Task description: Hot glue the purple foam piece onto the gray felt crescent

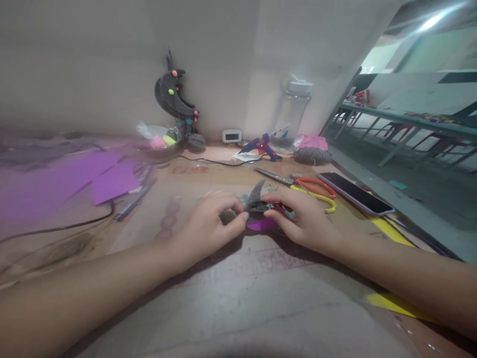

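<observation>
Gray pointed pc (255, 197), L hand (213, 223) & R hand (307, 216) pinching, forearms (93, 288) angled in

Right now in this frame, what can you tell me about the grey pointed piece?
The grey pointed piece looks fuzzy, perhaps felt or yarn, narrowing to a tip that leans up and rightward; its base looks darker. The left hand pinches its left side, the right hand its right. A purple piece shows just below.

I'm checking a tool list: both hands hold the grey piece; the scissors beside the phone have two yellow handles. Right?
No: the head view shows one yellow handle and one orange handle on the scissors beside the phone. The left hand and right hand hold the grey piece.
</observation>
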Action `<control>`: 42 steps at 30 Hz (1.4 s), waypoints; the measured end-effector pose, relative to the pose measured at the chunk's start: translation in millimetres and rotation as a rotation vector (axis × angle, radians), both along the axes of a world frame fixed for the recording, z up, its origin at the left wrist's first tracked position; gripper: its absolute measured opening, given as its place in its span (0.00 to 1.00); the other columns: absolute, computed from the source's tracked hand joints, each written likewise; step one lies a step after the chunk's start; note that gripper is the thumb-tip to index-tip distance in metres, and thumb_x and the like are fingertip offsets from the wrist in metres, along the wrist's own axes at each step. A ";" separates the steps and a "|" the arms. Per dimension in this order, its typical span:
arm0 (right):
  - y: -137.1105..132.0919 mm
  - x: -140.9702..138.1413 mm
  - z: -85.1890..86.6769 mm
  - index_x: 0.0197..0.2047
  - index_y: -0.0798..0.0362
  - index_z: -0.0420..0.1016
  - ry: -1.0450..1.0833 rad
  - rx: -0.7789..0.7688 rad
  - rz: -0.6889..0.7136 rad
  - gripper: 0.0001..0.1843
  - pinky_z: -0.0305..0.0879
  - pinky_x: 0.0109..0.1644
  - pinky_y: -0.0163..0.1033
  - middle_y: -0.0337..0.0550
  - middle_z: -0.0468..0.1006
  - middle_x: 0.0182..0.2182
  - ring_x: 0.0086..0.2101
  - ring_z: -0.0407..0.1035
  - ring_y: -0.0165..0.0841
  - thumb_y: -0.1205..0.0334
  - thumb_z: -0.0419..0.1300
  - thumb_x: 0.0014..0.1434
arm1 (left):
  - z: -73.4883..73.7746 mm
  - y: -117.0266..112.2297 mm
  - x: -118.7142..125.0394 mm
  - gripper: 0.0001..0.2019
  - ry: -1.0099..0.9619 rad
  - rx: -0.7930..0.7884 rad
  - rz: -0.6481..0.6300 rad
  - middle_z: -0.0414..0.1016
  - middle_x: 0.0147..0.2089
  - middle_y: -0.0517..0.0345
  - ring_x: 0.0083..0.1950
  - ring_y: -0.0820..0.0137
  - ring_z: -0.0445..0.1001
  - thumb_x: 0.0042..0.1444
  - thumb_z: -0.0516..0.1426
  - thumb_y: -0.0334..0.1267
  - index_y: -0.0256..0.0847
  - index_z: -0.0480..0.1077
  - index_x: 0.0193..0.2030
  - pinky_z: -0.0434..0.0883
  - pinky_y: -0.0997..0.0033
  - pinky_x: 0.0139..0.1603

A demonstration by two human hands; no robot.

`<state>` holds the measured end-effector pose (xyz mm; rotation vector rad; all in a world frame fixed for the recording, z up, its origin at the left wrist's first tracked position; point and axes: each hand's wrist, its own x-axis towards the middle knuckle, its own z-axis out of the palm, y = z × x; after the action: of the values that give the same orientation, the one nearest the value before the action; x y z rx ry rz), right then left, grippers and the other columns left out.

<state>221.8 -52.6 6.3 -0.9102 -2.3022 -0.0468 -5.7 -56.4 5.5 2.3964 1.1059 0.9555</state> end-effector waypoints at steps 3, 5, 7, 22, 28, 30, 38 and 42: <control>-1.4 0.6 0.1 0.45 0.53 0.73 -0.037 0.039 -0.018 0.10 0.68 0.41 0.41 0.46 0.80 0.37 0.37 0.74 0.37 0.58 0.57 0.63 | 0.4 -0.1 0.3 0.08 0.008 0.011 0.008 0.72 0.31 0.61 0.39 0.68 0.70 0.58 0.55 0.37 0.41 0.66 0.28 0.65 0.66 0.44; -2.0 0.4 -0.1 0.45 0.53 0.73 -0.045 0.047 -0.034 0.11 0.68 0.41 0.41 0.46 0.80 0.37 0.37 0.74 0.37 0.58 0.57 0.63 | 0.7 -0.4 0.7 0.08 0.013 0.019 0.009 0.72 0.31 0.61 0.38 0.68 0.70 0.58 0.55 0.37 0.42 0.66 0.28 0.65 0.66 0.44; -2.0 0.0 -0.6 0.46 0.54 0.73 -0.054 0.053 -0.042 0.11 0.67 0.41 0.41 0.46 0.80 0.36 0.37 0.74 0.37 0.58 0.57 0.63 | 0.8 -0.5 1.1 0.08 0.016 0.027 0.016 0.72 0.30 0.61 0.38 0.68 0.70 0.58 0.55 0.37 0.42 0.65 0.27 0.65 0.66 0.44; -2.8 -2.7 5.0 0.44 0.55 0.74 -0.195 0.180 -0.029 0.11 0.63 0.35 0.38 0.46 0.79 0.32 0.33 0.72 0.35 0.61 0.53 0.65 | 0.3 -1.5 0.5 0.07 0.077 0.089 -0.031 0.70 0.28 0.63 0.36 0.70 0.68 0.57 0.55 0.34 0.41 0.65 0.28 0.63 0.67 0.43; -1.1 -3.0 3.3 0.43 0.53 0.74 -0.190 0.162 -0.027 0.10 0.63 0.36 0.37 0.44 0.79 0.32 0.33 0.72 0.34 0.61 0.53 0.65 | 0.1 0.1 1.0 0.07 0.074 0.077 -0.025 0.69 0.28 0.63 0.36 0.69 0.68 0.57 0.55 0.35 0.42 0.65 0.28 0.63 0.66 0.43; -0.6 -2.6 2.7 0.43 0.53 0.74 -0.175 0.128 -0.028 0.10 0.64 0.37 0.38 0.45 0.79 0.33 0.34 0.72 0.34 0.61 0.53 0.65 | 0.2 0.1 1.1 0.07 0.065 0.072 -0.022 0.70 0.28 0.63 0.36 0.69 0.68 0.57 0.55 0.35 0.42 0.65 0.27 0.63 0.66 0.43; 0.9 -0.5 -1.2 0.48 0.53 0.71 0.077 -0.066 -0.078 0.12 0.65 0.35 0.37 0.43 0.77 0.33 0.32 0.71 0.33 0.59 0.56 0.63 | 2.7 -0.9 1.9 0.09 -0.019 -0.031 0.033 0.74 0.31 0.62 0.38 0.68 0.71 0.57 0.55 0.38 0.42 0.66 0.27 0.65 0.67 0.44; 4.6 -1.7 -2.1 0.46 0.54 0.73 0.145 -0.153 -0.107 0.12 0.65 0.34 0.36 0.43 0.78 0.35 0.32 0.71 0.33 0.59 0.59 0.60 | 3.4 -0.5 1.2 0.10 -0.044 -0.122 0.047 0.74 0.31 0.64 0.35 0.70 0.71 0.59 0.54 0.39 0.42 0.67 0.27 0.66 0.70 0.40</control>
<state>220.1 -48.0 4.2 -1.0781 -2.1441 0.1464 -4.5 -57.0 8.9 2.2510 1.1742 0.9238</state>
